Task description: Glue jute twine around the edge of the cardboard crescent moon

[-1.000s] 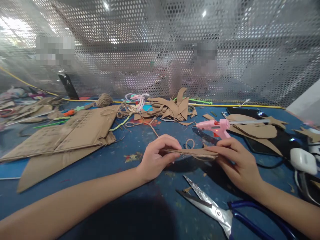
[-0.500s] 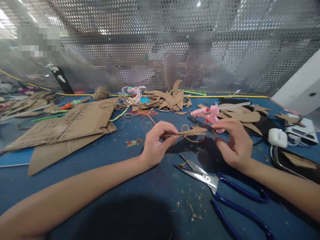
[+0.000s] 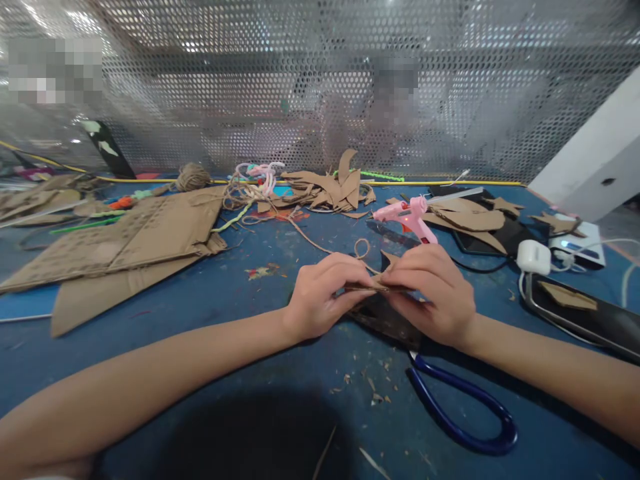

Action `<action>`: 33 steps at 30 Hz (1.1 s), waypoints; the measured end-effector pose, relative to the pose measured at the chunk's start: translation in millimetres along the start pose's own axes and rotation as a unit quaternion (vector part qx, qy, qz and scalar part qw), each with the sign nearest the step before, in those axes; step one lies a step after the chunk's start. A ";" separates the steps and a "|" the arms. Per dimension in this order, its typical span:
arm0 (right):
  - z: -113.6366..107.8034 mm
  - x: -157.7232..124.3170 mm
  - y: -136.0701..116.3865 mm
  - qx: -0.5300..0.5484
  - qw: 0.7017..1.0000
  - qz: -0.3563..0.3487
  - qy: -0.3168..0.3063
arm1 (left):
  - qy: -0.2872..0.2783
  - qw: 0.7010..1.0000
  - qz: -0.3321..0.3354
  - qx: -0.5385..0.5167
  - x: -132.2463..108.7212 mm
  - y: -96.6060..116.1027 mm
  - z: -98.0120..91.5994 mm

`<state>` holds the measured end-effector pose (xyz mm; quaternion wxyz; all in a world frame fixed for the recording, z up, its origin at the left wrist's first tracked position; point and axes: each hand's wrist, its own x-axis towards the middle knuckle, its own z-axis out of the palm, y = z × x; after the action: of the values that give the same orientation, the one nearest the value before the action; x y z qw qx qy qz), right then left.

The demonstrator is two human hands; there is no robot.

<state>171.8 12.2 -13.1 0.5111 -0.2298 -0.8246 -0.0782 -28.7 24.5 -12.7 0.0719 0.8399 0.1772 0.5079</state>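
My left hand (image 3: 325,297) and my right hand (image 3: 433,290) meet over the blue table (image 3: 240,313), both pinching a thin flat brown cardboard piece (image 3: 373,285) held edge-on between the fingertips. A loop of brown twine (image 3: 361,248) lies just behind the hands. Blue-handled scissors (image 3: 460,413) lie under and in front of my right hand, with the blades mostly hidden by it. A pink glue gun (image 3: 405,215) rests behind my right hand.
A big flattened cardboard sheet (image 3: 125,247) covers the left side. Cardboard scraps (image 3: 330,187) and coloured cords (image 3: 260,175) are heaped at the back, before a perforated metal screen (image 3: 300,87). A white charger (image 3: 534,257), a dark tray (image 3: 585,317) and a white box (image 3: 590,170) sit right.
My right hand has moved left along the cardboard piece until it meets my left hand. The view has shifted, so the scissors now sit beneath my right hand.
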 end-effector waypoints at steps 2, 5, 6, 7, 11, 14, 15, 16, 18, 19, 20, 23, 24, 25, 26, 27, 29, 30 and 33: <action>-0.4 0.9 -1.1 0.006 1.000 0.000 0.000 | -0.004 1.000 0.002 0.005 0.0 0.2 -0.1; -0.2 1.7 -2.1 0.015 1.000 0.002 -0.001 | -0.007 1.000 0.007 0.006 0.2 -0.2 -0.1; -0.1 1.9 -2.3 0.018 1.000 0.003 -0.002 | -0.007 1.000 0.009 0.006 0.3 -0.5 -0.1; -0.2 2.1 -2.6 0.020 1.000 0.003 -0.002 | -0.008 1.000 0.011 0.006 0.3 -0.8 0.0; -1.5 4.3 -4.5 0.031 0.999 0.006 -0.008 | -0.013 1.000 0.022 -0.004 0.0 -1.9 0.3; -2.5 6.6 -6.0 0.048 0.999 0.006 -0.007 | -0.015 0.999 0.031 -0.016 -0.8 -2.5 0.4; -2.6 7.2 -6.4 0.053 0.999 0.007 -0.006 | -0.016 0.999 0.031 -0.018 -1.1 -2.7 0.5; -2.6 7.7 -6.6 0.056 0.998 0.009 -0.004 | -0.015 0.999 0.030 -0.020 -1.4 -2.9 0.5; -2.4 8.3 -6.9 0.055 0.998 0.013 -0.002 | -0.015 0.999 0.024 -0.020 -1.8 -3.2 0.7; -2.3 8.5 -6.9 0.054 0.998 0.014 -0.002 | -0.015 0.999 0.021 -0.020 -1.9 -3.2 0.7; -2.2 8.5 -6.9 0.052 0.999 0.013 -0.001 | -0.015 1.000 0.019 -0.019 -1.9 -3.3 0.7; -2.2 8.2 -6.8 0.049 0.999 0.013 0.003 | -0.012 1.000 0.018 -0.016 -1.4 -3.4 0.5; -2.3 8.1 -6.8 0.050 0.999 0.013 0.004 | -0.011 1.000 0.020 -0.015 -1.0 -3.3 0.4; -2.4 7.9 -6.7 0.051 0.999 0.013 0.005 | -0.010 1.000 0.021 -0.015 -0.7 -3.3 0.3; -2.4 7.8 -6.6 0.053 0.999 0.014 0.003 | -0.010 1.000 0.022 -0.014 -0.3 -3.3 0.3; -2.3 7.5 -6.4 0.055 0.998 0.013 0.003 | -0.010 1.000 0.021 -0.013 0.0 -3.3 0.3; -1.9 7.0 -5.8 0.059 0.998 0.006 0.006 | -0.006 1.000 0.023 -0.012 0.7 -3.2 0.5; -1.5 6.8 -5.4 0.061 0.998 0.002 0.009 | -0.003 1.000 0.025 -0.012 0.9 -3.3 0.7; -0.7 6.3 -4.4 0.063 0.998 -0.006 0.016 | 0.004 0.999 0.029 -0.014 1.1 -3.5 1.4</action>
<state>168.0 10.0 -6.7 0.5373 -0.1903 -0.8210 -0.0329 -27.8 28.2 -13.5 0.0682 0.8417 0.1462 0.5153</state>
